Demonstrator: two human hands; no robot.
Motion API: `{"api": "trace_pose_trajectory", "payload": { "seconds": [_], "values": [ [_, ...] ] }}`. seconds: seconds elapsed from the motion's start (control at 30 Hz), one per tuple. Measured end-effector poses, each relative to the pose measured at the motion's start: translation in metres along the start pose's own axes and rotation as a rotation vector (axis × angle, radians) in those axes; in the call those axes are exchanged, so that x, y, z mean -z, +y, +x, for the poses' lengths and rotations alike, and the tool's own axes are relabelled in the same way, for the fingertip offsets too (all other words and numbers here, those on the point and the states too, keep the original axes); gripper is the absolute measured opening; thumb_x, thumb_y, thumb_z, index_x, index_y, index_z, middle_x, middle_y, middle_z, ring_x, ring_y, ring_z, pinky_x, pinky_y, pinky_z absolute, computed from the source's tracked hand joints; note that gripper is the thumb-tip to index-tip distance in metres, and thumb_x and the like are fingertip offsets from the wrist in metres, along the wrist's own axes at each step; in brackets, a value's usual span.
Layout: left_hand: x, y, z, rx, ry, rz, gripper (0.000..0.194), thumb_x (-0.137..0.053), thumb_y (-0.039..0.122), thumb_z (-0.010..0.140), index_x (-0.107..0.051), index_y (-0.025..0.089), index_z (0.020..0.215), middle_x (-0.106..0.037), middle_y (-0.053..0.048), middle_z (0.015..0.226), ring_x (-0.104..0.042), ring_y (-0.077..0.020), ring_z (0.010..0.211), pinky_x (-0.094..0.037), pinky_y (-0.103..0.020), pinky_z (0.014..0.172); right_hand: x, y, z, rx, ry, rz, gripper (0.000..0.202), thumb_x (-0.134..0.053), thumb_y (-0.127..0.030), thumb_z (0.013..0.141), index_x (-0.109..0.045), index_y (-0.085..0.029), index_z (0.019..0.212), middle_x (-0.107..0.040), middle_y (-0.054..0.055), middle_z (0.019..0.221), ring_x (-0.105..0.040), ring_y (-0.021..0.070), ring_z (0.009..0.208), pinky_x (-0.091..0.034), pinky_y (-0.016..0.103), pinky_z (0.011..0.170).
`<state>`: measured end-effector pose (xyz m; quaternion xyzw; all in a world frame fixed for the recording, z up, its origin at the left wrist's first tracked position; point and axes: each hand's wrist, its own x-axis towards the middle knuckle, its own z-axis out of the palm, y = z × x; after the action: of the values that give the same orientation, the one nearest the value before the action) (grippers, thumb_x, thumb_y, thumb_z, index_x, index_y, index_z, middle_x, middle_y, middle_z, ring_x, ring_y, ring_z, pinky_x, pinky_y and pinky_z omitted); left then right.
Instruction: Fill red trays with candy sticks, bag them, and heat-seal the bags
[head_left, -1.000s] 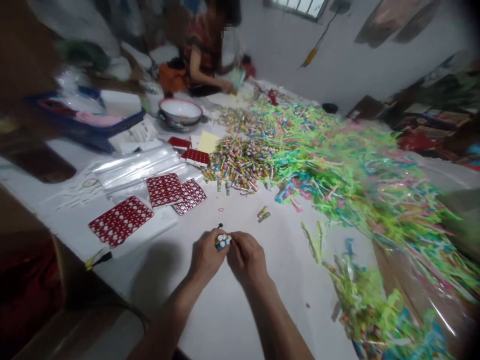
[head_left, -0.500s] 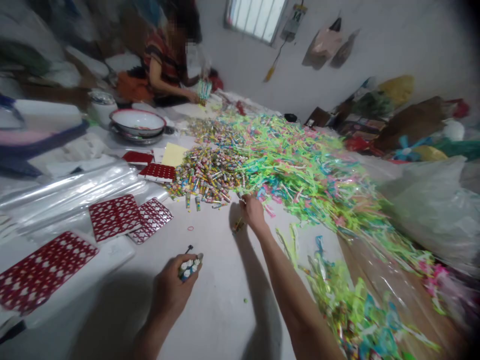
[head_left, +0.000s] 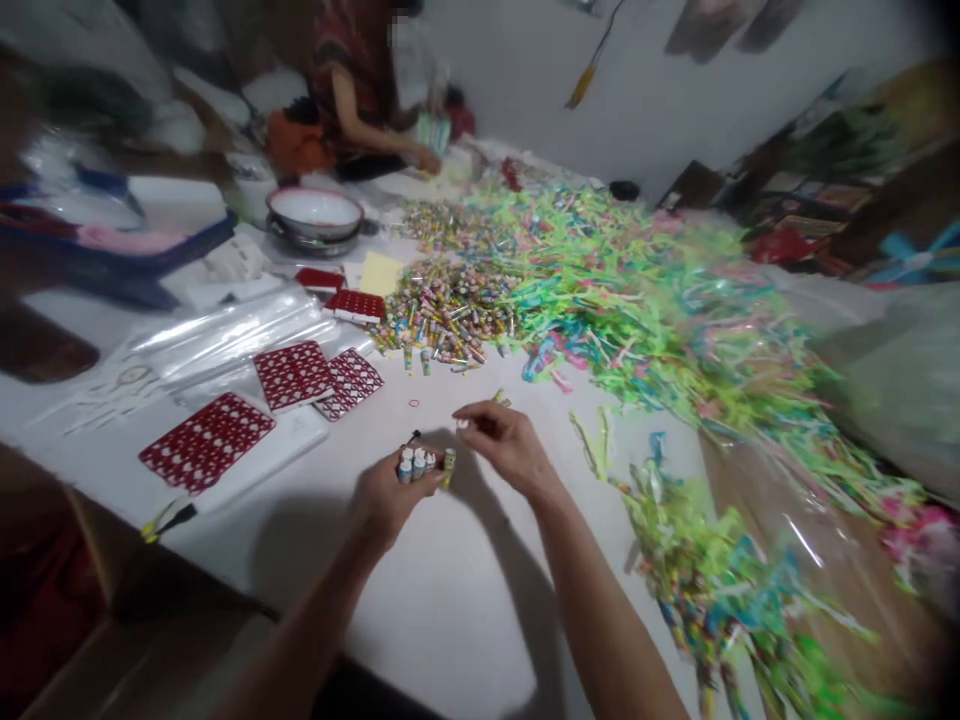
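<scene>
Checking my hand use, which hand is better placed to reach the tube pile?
Probably the right hand: it's nearer the tube pile, though possibly pinching something pale. The left hand holds a tube bundle.

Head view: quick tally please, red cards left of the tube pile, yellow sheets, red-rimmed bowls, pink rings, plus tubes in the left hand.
Red cards: 5
Yellow sheet: 1
Red-rimmed bowl: 1
Pink ring: 1
Total: 8
Tubes in the left hand: too bunched and small to count surely, so left out.
</scene>
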<state>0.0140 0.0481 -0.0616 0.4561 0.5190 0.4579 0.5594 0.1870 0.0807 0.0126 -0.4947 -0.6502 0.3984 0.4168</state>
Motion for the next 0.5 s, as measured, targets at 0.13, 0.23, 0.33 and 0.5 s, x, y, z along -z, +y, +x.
{"api": "trace_pose_trajectory", "payload": {
  "seconds": [0.13, 0.23, 0.33, 0.5],
  "values": [
    [-0.005, 0.008, -0.019, 0.054, -0.159, -0.243, 0.030, -0.073, 0.028, 0.058, -0.064, 0.014, 0.084, -0.059, 0.002, 0.063, -0.050, -0.0091, 0.057, -0.039, -0.021, 0.054, -0.019, -0.008, -0.043, -0.041, 0.054, 0.152, 0.018, -0.071, -0.034, 0.072, -0.071, -0.018, 0.082, -0.066, 0.000, 0.069, -0.057, 0.0128, 0.063, -0.046, 0.025, 0.062],
    [-0.008, 0.017, -0.035, 0.094, -0.220, -0.317, 0.030, -0.073, 0.029, 0.057, -0.063, 0.014, 0.082, -0.059, 0.001, 0.064, -0.051, -0.0099, 0.059, -0.040, -0.022, 0.056, -0.008, -0.012, -0.060, -0.059, 0.039, 0.160, 0.022, -0.073, -0.039, 0.071, -0.072, -0.019, 0.078, -0.069, 0.002, 0.072, -0.060, 0.0147, 0.066, -0.048, 0.027, 0.064],
    [-0.009, 0.027, -0.050, 0.038, -0.240, -0.113, 0.024, -0.070, 0.028, 0.059, -0.064, 0.016, 0.079, -0.062, 0.001, 0.067, -0.053, -0.0111, 0.060, -0.042, -0.023, 0.058, 0.006, -0.021, -0.072, -0.038, -0.040, 0.043, 0.020, -0.071, -0.039, 0.074, -0.072, -0.019, 0.077, -0.070, 0.002, 0.072, -0.061, 0.0149, 0.068, -0.047, 0.026, 0.064],
    [-0.010, 0.028, -0.071, -0.240, -0.138, 0.309, 0.018, -0.058, 0.020, 0.068, -0.066, 0.023, 0.085, -0.068, 0.000, 0.077, -0.061, -0.0160, 0.072, -0.047, -0.027, 0.071, -0.001, -0.015, -0.093, -0.084, 0.005, 0.013, 0.021, -0.070, -0.039, 0.075, -0.073, -0.019, 0.078, -0.071, 0.002, 0.070, -0.062, 0.0157, 0.065, -0.048, 0.026, 0.060]
  ]
}}
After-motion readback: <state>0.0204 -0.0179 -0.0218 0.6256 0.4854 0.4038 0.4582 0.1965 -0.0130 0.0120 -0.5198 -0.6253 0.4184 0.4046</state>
